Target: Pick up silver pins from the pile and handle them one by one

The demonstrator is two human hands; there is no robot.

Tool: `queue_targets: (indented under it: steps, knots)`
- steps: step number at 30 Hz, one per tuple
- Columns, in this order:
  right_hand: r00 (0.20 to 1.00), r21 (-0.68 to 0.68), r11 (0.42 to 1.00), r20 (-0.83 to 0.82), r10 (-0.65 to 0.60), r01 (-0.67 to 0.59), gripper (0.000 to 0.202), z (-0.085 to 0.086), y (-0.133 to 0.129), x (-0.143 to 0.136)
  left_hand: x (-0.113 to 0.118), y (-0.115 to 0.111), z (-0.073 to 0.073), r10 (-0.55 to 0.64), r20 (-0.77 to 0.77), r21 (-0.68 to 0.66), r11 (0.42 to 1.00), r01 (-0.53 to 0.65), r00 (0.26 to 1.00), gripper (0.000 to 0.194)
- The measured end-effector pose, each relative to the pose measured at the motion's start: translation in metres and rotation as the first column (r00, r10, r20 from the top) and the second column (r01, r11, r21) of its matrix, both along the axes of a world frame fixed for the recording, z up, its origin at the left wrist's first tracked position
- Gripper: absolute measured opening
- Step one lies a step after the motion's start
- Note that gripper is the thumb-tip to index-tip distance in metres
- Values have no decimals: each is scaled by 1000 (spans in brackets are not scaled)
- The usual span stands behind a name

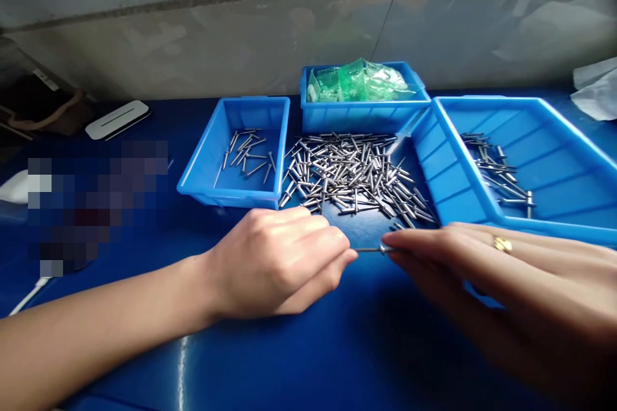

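Observation:
Between my two hands a metal blind rivet [369,250] lies level, its thin pin toward the left and its flanged head toward the right. My left hand [284,261] is closed, pinching the pin end between thumb and forefinger. With thumb and fingertips, my right hand [501,270] grips the head end; a gold ring is on one finger. Just beyond the hands spreads a loose pile of blind rivets [351,170] on the blue table [308,359]. Fingers cover both ends of the held rivet.
A blue bin [231,195] with several rivets stands left of the pile. Another bin [366,117] behind it holds green plastic bags [361,80]. At right, a larger bin [544,141] contains rivets. A white flat device [118,119] and a pixelated object [101,205] lie at left.

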State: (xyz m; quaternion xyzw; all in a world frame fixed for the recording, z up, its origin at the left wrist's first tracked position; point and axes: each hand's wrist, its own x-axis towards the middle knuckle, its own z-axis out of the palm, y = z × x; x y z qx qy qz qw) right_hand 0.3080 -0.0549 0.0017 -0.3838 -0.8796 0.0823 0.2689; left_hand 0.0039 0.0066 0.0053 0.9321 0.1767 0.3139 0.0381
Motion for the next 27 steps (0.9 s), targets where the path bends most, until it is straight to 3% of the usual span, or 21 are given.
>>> queue_targets:
  steps: [5,8,11,16,22,27]
  knots:
    - [998,-52,997,-29,64,-66,35,-7,6,-14,1,-3,0,3,98,-23,1000,0,995,26]
    - [999,-48,998,-17,41,-42,30,-10,4,-10,0,-4,0,-22,91,19,1000,20,996,20]
    - [999,-43,999,37,-31,33,9,-14,-1,6,-1,-3,1,-6,90,52,999,2,996,23]
    - [999,-38,998,31,-43,44,27,-20,-10,27,-4,-2,5,-5,9,55,998,5,1000,33]
    - [999,-5,999,-32,-40,39,11,-6,-3,6,-5,1,2,-5,-50,26,1000,6,999,33]
    - [998,5,1000,-56,7,-6,25,4,-2,-5,-4,2,2,1,-118,99,995,10,993,45]
